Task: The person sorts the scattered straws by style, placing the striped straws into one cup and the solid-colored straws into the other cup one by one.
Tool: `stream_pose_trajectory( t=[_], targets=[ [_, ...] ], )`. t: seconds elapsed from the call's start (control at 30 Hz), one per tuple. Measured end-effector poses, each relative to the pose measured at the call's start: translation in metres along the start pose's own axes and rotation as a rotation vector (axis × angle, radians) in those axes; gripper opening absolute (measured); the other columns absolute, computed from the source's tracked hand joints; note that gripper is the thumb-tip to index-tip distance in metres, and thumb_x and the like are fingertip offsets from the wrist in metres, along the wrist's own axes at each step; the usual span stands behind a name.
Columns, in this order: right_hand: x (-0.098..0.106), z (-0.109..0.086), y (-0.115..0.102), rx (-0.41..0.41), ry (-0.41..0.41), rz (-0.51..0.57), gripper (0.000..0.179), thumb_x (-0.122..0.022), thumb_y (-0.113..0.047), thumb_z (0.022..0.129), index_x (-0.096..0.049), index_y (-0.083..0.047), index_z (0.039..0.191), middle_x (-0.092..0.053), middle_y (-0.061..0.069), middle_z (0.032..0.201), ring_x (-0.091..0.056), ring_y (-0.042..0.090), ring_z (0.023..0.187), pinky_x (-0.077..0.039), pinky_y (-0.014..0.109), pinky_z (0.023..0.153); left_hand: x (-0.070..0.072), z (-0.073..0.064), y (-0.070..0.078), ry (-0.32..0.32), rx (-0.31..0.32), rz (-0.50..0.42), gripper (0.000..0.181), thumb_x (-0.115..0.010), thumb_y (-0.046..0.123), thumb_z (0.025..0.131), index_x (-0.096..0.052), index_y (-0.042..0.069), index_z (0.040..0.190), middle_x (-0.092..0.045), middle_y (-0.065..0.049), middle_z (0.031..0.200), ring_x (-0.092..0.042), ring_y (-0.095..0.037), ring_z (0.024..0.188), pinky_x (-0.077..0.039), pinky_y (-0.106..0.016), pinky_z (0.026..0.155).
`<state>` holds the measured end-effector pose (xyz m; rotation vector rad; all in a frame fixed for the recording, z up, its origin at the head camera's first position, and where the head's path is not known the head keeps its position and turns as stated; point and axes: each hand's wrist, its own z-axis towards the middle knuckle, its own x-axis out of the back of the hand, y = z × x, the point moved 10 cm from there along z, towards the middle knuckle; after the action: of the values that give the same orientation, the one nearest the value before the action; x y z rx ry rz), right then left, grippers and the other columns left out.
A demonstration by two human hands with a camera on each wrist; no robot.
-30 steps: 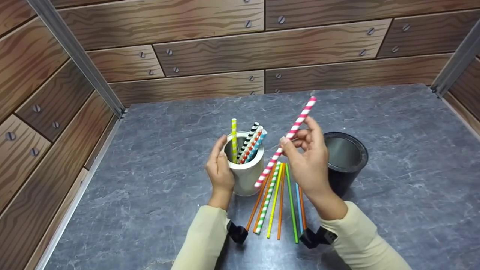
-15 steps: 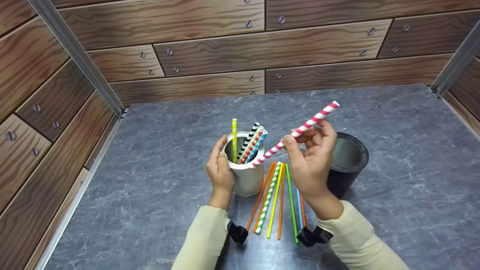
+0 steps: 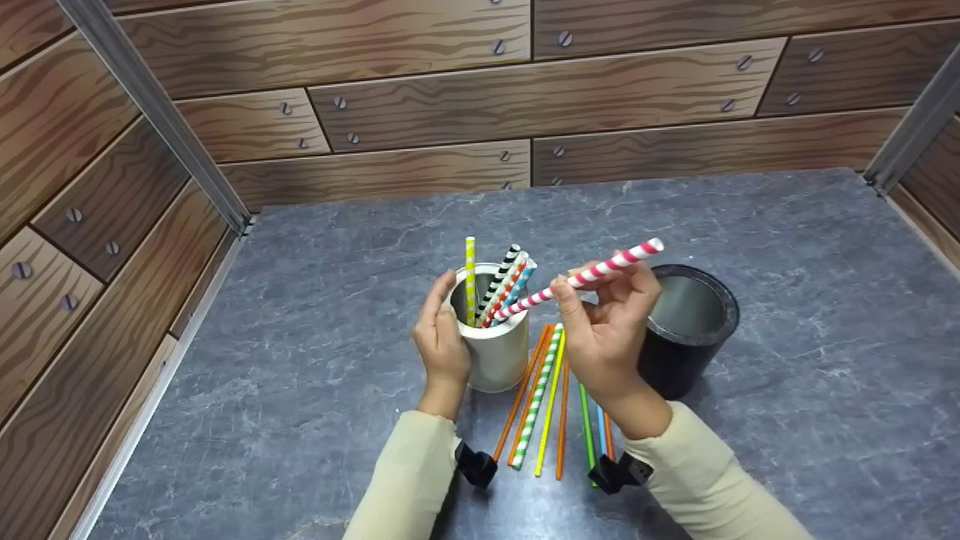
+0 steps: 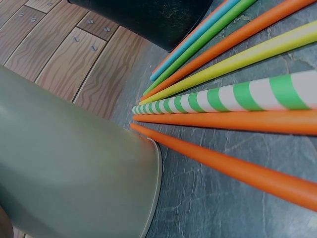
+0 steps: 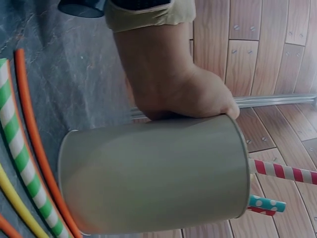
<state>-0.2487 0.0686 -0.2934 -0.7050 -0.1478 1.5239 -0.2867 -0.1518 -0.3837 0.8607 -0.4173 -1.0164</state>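
My right hand [image 3: 607,330] pinches a pink-and-white striped paper straw [image 3: 616,262] between thumb and fingers. The straw slants, its lower end at the mouth of a pale cylindrical container [image 3: 499,360]. In the right wrist view the striped straw [image 5: 285,171] shows beyond the rim of the container [image 5: 153,173]. My left hand [image 3: 442,349] holds that container by its left side, thumb near the rim. Inside lean a yellow dotted straw [image 3: 470,274], a black-and-white striped one [image 3: 501,276], a red-patterned one and a blue dotted one [image 3: 517,289].
A black cylindrical container [image 3: 686,345] stands right of my right hand. Between the containers several thin straws or sticks lie on the grey marbled table [image 3: 300,337], with a green-and-white striped straw [image 3: 537,401] among them. Wood-patterned walls [image 3: 420,112] enclose the back and sides.
My right hand has tilted the striped straw flatter and brought its lower end left, from beside the pale container to its mouth. My left hand and the container have stayed put.
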Motion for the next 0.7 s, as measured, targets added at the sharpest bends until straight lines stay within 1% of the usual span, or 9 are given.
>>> stream_pose_trajectory(
  t=[0.13, 0.23, 0.37, 0.47, 0.6, 0.7],
  targets=[
    [-0.003, -0.005, 0.005, -0.009, -0.021, -0.019, 0.056, -0.064, 0.002, 0.082, -0.020, 0.016, 0.114, -0.055, -0.003, 0.093, -0.059, 0.011, 0.078, -0.052, 0.017, 0.054, 0.000, 0.000, 0.000, 0.000, -0.001, -0.002, 0.040, -0.034, -0.001, 0.086, -0.056, -0.013, 0.117, -0.059, -0.026, 0.117, -0.054, -0.035, 0.114, -0.040, -0.032, 0.103],
    [-0.005, -0.008, 0.010, -0.029, -0.031, -0.044, 0.056, -0.063, 0.003, 0.082, -0.021, 0.016, 0.116, -0.055, -0.005, 0.093, -0.059, 0.008, 0.079, -0.053, 0.016, 0.055, 0.001, 0.000, 0.000, 0.005, -0.003, 0.001, 0.040, -0.035, -0.001, 0.085, -0.057, -0.013, 0.116, -0.060, -0.025, 0.117, -0.054, -0.035, 0.113, -0.041, -0.032, 0.103],
    [-0.008, -0.014, 0.018, -0.054, -0.055, -0.076, 0.053, -0.062, 0.009, 0.081, -0.024, 0.015, 0.117, -0.055, -0.007, 0.095, -0.058, 0.007, 0.081, -0.053, 0.016, 0.057, 0.001, 0.000, 0.000, 0.007, -0.003, 0.010, 0.040, -0.035, -0.001, 0.084, -0.057, -0.013, 0.116, -0.060, -0.026, 0.116, -0.055, -0.035, 0.113, -0.041, -0.033, 0.103],
    [-0.011, -0.019, 0.025, -0.074, -0.087, -0.112, 0.053, -0.060, 0.013, 0.079, -0.025, 0.013, 0.119, -0.054, -0.007, 0.095, -0.057, 0.006, 0.082, -0.052, 0.014, 0.056, 0.001, 0.000, 0.000, 0.006, 0.004, 0.008, 0.040, -0.035, -0.001, 0.085, -0.057, -0.013, 0.116, -0.060, -0.025, 0.117, -0.054, -0.035, 0.113, -0.040, -0.033, 0.103],
    [-0.015, -0.026, 0.035, -0.102, -0.134, -0.195, 0.054, -0.060, 0.012, 0.080, -0.027, 0.009, 0.123, -0.055, 0.003, 0.092, -0.058, 0.006, 0.083, -0.051, 0.014, 0.054, 0.000, 0.000, -0.001, -0.004, 0.013, -0.009, 0.040, -0.035, 0.000, 0.086, -0.056, -0.013, 0.117, -0.059, -0.026, 0.117, -0.054, -0.035, 0.114, -0.041, -0.033, 0.103],
    [-0.017, -0.031, 0.041, -0.135, -0.171, -0.244, 0.053, -0.061, 0.007, 0.083, -0.028, 0.006, 0.124, -0.054, 0.011, 0.090, -0.060, 0.009, 0.084, -0.052, 0.015, 0.054, 0.000, 0.000, 0.000, -0.008, 0.006, -0.011, 0.039, -0.035, 0.001, 0.086, -0.056, -0.014, 0.116, -0.059, -0.026, 0.117, -0.054, -0.035, 0.114, -0.041, -0.034, 0.103]
  ],
)
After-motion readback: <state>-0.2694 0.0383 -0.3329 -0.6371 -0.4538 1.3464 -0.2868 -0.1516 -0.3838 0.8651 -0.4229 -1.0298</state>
